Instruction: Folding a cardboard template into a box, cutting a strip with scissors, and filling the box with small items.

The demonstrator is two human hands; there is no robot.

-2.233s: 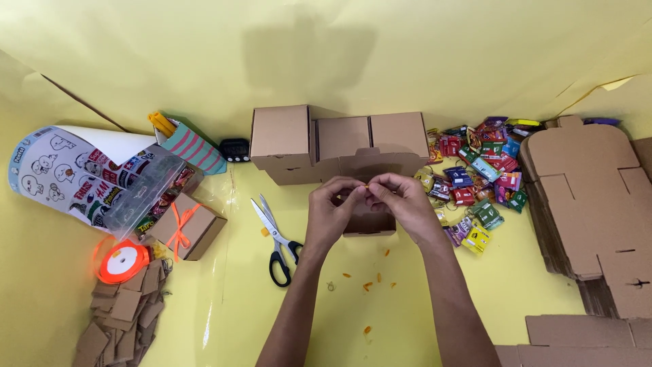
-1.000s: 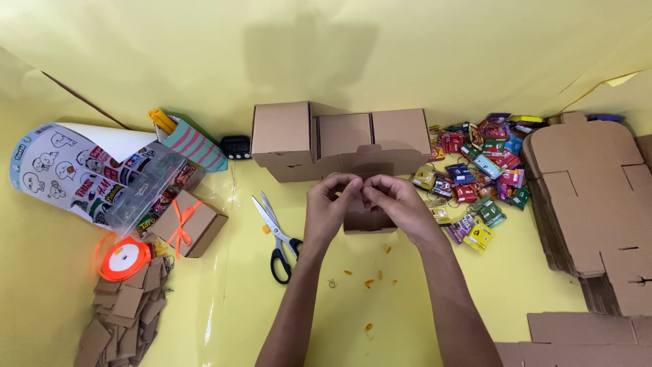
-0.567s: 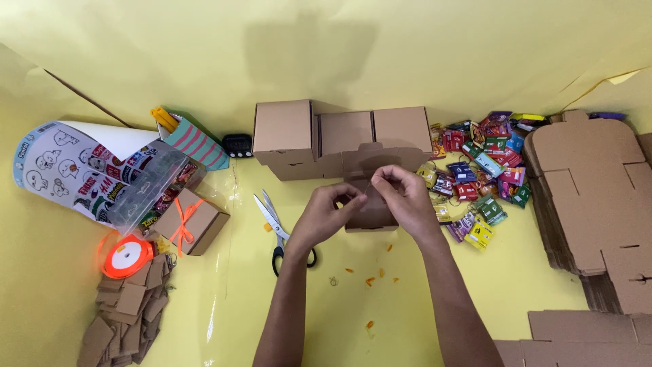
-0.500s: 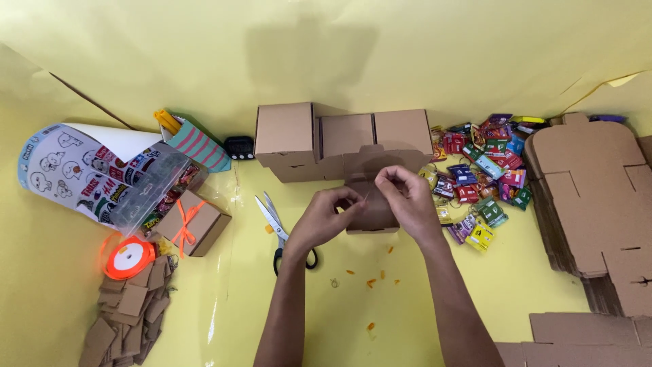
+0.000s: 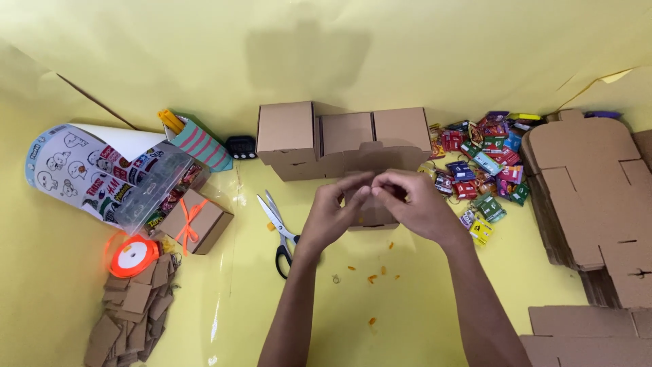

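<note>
Scissors (image 5: 278, 228) left, sweets (image 5: 483, 170) right.

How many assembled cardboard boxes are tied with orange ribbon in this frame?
1: a small box tied with orange ribbon sits at the left, beside the ribbon spool. The box under the hands is mostly covered, so any ribbon there can't be seen.

The small box (image 5: 370, 214) under the left hand (image 5: 333, 217) and right hand (image 5: 411, 204) was matt brown cardboard, like the folded boxes (image 5: 339, 139) behind it and the flat blanks (image 5: 591, 183). The yellow table covering (image 5: 204, 292) looked smooth, slightly shiny, perhaps plastic sheeting. The scissors (image 5: 278, 224) had bright metal blades and black plastic handles. The sweet wrappers (image 5: 485, 163) were glossy foil. The orange ribbon reel (image 5: 134, 256) had a satin sheen. The sticker sheet (image 5: 81, 166) was glossy paper.
</note>
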